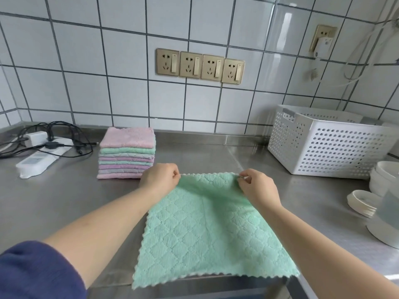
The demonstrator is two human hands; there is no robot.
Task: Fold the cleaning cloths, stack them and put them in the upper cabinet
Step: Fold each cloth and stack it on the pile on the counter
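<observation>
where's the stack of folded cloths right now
In the head view the stack of folded cloths sits on the steel counter, left of centre, near the tiled wall, between the power strip and the green cloth.

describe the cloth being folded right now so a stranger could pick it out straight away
On the steel counter under the row of four gold sockets, look at the near edge. The mint green cloth lies spread there, its far corners pinched by the left hand and right hand. The other cloths sit folded in a stack.
</observation>
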